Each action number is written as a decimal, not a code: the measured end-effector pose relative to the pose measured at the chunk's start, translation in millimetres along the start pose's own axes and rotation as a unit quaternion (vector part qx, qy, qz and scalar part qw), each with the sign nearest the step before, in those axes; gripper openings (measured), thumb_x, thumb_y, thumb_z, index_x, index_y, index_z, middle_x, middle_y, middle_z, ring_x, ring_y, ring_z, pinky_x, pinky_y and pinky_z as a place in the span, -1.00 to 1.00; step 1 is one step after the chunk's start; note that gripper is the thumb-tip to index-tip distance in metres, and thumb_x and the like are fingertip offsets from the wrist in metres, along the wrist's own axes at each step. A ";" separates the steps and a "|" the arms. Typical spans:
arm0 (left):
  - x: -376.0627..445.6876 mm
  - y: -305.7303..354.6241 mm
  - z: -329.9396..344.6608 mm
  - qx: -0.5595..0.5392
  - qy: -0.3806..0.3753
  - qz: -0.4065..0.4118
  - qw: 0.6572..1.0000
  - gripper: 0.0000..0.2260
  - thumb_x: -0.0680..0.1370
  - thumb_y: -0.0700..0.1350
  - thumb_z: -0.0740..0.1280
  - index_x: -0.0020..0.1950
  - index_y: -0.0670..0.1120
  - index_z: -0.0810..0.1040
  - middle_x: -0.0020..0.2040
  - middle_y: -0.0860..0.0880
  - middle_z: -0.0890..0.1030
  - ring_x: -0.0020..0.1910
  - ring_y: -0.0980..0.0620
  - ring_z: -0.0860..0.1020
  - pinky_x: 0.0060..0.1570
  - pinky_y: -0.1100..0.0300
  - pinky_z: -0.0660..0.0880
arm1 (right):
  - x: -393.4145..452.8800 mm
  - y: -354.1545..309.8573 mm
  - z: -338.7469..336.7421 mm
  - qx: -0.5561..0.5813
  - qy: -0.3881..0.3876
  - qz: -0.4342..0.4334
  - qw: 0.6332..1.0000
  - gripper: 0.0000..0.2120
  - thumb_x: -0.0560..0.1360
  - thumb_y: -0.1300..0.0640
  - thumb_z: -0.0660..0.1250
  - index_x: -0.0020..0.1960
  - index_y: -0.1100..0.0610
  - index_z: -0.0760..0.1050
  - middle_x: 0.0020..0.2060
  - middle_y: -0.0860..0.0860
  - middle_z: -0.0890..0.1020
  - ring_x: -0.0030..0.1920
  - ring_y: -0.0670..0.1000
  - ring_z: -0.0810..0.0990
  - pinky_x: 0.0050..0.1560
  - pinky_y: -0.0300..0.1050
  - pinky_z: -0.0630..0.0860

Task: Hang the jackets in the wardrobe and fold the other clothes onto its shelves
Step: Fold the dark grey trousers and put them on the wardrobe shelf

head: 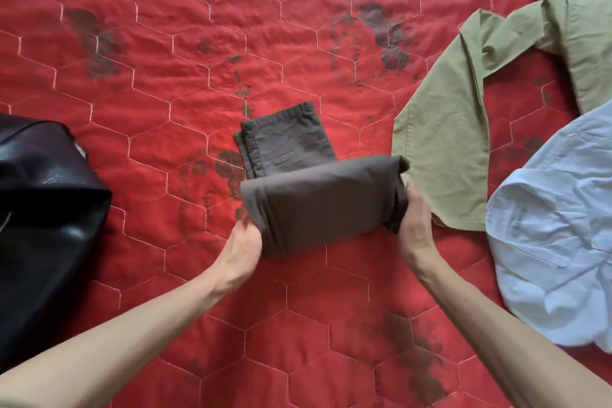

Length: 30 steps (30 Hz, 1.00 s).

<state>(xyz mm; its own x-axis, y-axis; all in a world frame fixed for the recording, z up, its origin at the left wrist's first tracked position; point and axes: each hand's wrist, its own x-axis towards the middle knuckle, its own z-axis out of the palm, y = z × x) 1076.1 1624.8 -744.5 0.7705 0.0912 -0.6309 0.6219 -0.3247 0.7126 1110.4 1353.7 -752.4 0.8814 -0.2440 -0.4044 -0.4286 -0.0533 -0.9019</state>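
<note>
Dark grey-brown trousers [318,195] lie half folded on the red quilt, a thick folded bundle in front and the hemmed leg ends sticking out behind it. My left hand [243,243] grips the bundle's left end, fingers tucked under the cloth. My right hand [415,222] grips its right end. A black leather jacket [46,209] lies at the left edge. An olive green jacket [463,129] is spread out at the right. A pale blue shirt [556,242] lies crumpled at the far right.
The red quilted bedspread [165,76] with hexagon stitching and dark prints covers the whole view. No wardrobe or shelf is in view. The green jacket's sleeve lies right beside the trousers' right end.
</note>
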 end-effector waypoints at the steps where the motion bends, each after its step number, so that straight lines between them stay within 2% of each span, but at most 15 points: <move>1: 5.5 -2.7 1.7 -0.030 0.029 -0.022 0.999 -0.53 0.70 0.17 -0.07 0.20 0.02 0.59 0.23 0.13 0.66 0.35 0.24 0.53 0.40 0.34 0.33 | 0.9 -3.7 4.9 -0.018 -0.008 -0.037 0.999 -0.51 0.68 -0.21 0.02 0.01 -0.06 0.69 -0.03 -0.09 0.74 0.06 -0.13 0.67 0.13 -0.14 0.54; 3: 17.3 -15.1 3.4 -0.132 0.074 -0.064 0.986 -0.13 0.50 0.56 -0.07 0.46 -0.04 0.52 0.48 0.04 0.52 0.53 0.10 0.38 0.59 0.09 0.19 | 3.5 -3.2 11.1 -0.102 -0.043 -0.096 0.989 -0.52 0.64 -0.32 0.12 0.09 0.05 0.59 -0.06 -0.07 0.68 0.01 -0.08 0.62 0.10 -0.07 0.50; 5: 22.7 -24.1 6.8 -0.192 0.111 -0.095 0.970 0.09 0.34 0.70 -0.02 0.59 -0.03 0.39 0.55 0.07 0.43 0.57 0.14 0.31 0.62 0.06 0.14 | 9.0 0.5 17.2 -0.171 -0.059 -0.104 0.978 -0.66 0.58 -0.24 0.34 0.09 0.04 0.52 -0.16 -0.11 0.64 -0.10 -0.11 0.61 -0.01 -0.11 0.51; 7: 15.7 -8.1 10.8 -0.187 0.122 -0.085 0.971 -0.07 0.46 0.59 0.05 0.56 -0.05 0.44 0.49 0.07 0.49 0.53 0.10 0.39 0.59 0.09 0.21 | 16.0 1.3 24.8 -0.221 -0.070 -0.109 0.967 -0.73 0.56 -0.15 0.44 0.10 -0.01 0.48 -0.19 -0.12 0.65 -0.13 -0.09 0.65 -0.02 -0.03 0.56; 9: 14.1 -4.3 17.3 -0.121 0.134 -0.050 0.982 -0.48 0.65 0.25 0.23 0.44 -0.07 0.54 0.32 0.05 0.62 0.38 0.06 0.53 0.40 0.22 0.36 | 24.8 3.7 30.2 -0.267 -0.074 -0.111 0.955 -0.73 0.57 -0.16 0.42 0.08 -0.02 0.43 -0.23 -0.12 0.62 -0.15 0.00 0.63 -0.04 0.07 0.56; 11: 15.4 -5.2 21.7 -0.079 0.155 -0.036 0.984 -0.69 0.67 0.00 0.34 0.37 -0.09 0.52 0.24 0.04 0.63 0.27 0.06 0.57 0.22 0.31 0.38 | 33.1 8.0 34.8 -0.338 -0.063 -0.125 0.931 -0.70 0.59 -0.20 0.36 0.10 -0.01 0.41 -0.19 -0.11 0.60 -0.10 0.08 0.63 -0.06 0.08 0.54; 14: 20.9 -3.9 22.3 -0.026 0.174 -0.017 0.984 -0.75 0.65 0.02 0.36 0.25 -0.06 0.45 0.10 0.06 0.63 0.19 -0.07 0.59 0.17 0.13 0.43 | 37.4 21.5 40.6 -0.424 -0.008 -0.170 0.889 -0.58 0.61 -0.25 0.27 0.24 0.06 0.45 0.01 0.03 0.59 0.06 0.15 0.61 0.00 0.11 0.55; 17: 26.3 -6.9 22.2 0.087 0.177 -0.013 0.980 -0.69 0.65 0.14 0.31 0.13 -0.05 0.33 0.02 -0.10 0.65 0.08 -0.29 0.58 0.05 -0.11 0.46 | 31.5 36.7 45.9 -0.512 0.072 -0.196 0.833 -0.41 0.63 -0.24 0.22 0.46 0.17 0.40 0.10 0.14 0.55 0.08 0.21 0.55 0.07 0.13 0.52; 18: 27.2 -7.1 22.3 0.118 0.181 -0.014 0.976 -0.67 0.65 0.16 0.31 0.15 -0.05 0.30 0.01 -0.15 0.65 0.07 -0.32 0.58 0.02 -0.12 0.46 | 29.1 39.8 46.7 -0.533 0.093 -0.204 0.816 -0.38 0.64 -0.21 0.24 0.53 0.16 0.34 0.17 0.16 0.53 0.13 0.20 0.53 0.11 0.13 0.51; 20: 26.1 -8.4 21.4 0.164 0.209 0.016 0.964 -0.55 0.63 0.14 0.34 0.36 -0.06 0.28 0.15 -0.21 0.59 0.17 -0.31 0.55 0.13 -0.14 0.47 | 26.5 42.9 45.5 -0.557 0.100 -0.226 0.793 -0.34 0.65 -0.15 0.27 0.64 0.10 0.21 0.39 0.18 0.44 0.34 0.19 0.46 0.27 0.12 0.47; 21: 25.4 -10.8 19.8 0.201 0.237 0.057 0.949 -0.43 0.61 0.11 0.38 0.49 -0.09 0.25 0.26 -0.22 0.52 0.26 -0.28 0.50 0.24 -0.14 0.44 | 26.9 42.0 43.4 -0.566 0.087 -0.253 0.780 -0.36 0.66 -0.10 0.27 0.66 0.08 0.18 0.50 0.19 0.37 0.46 0.19 0.39 0.36 0.13 0.44; 23: 24.6 -18.2 12.4 0.329 0.264 0.181 0.888 -0.30 0.58 0.11 0.41 0.60 -0.15 0.24 0.40 -0.22 0.40 0.39 -0.24 0.40 0.39 -0.14 0.35 | 28.2 39.6 35.8 -0.583 0.035 -0.330 0.741 -0.43 0.69 0.00 0.23 0.66 0.04 0.19 0.61 0.18 0.25 0.61 0.18 0.23 0.51 0.16 0.31; 26: 19.4 -26.8 2.5 0.499 0.118 0.346 0.785 -0.20 0.49 0.19 0.40 0.63 -0.16 0.28 0.57 -0.25 0.32 0.58 -0.26 0.27 0.53 -0.21 0.22 | 27.6 34.6 18.2 -0.596 -0.085 -0.391 0.696 -0.40 0.67 -0.08 0.23 0.66 0.04 0.20 0.66 0.10 0.16 0.66 0.09 0.09 0.58 0.21 0.19; 28: 16.7 -30.3 0.5 0.571 0.015 0.362 0.736 -0.11 0.42 0.12 0.37 0.67 -0.19 0.17 0.66 -0.32 0.09 0.66 -0.28 0.06 0.59 -0.25 0.10 | 28.8 28.3 6.7 -0.597 -0.152 -0.385 0.687 -0.22 0.58 -0.29 0.26 0.66 0.08 0.17 0.67 0.11 0.11 0.67 0.08 0.05 0.59 0.24 0.15; 30: 18.3 -33.9 5.1 0.616 -0.028 0.330 0.715 -0.06 0.39 0.02 0.38 0.68 -0.22 0.06 0.66 -0.38 -0.07 0.66 -0.35 -0.07 0.58 -0.29 0.06 | 32.5 22.6 -0.8 -0.614 -0.196 -0.382 0.662 -0.04 0.49 -0.41 0.30 0.67 0.14 0.14 0.67 0.15 0.08 0.68 0.11 0.01 0.60 0.25 0.11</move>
<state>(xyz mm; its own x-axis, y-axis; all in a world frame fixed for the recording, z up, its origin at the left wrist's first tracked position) 1068.5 1632.7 -781.8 0.8108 -0.4917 -0.3177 -0.4966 -0.8650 0.0714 1129.2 1343.8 -785.7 0.8142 0.5667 -0.1260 0.5469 -0.8216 -0.1611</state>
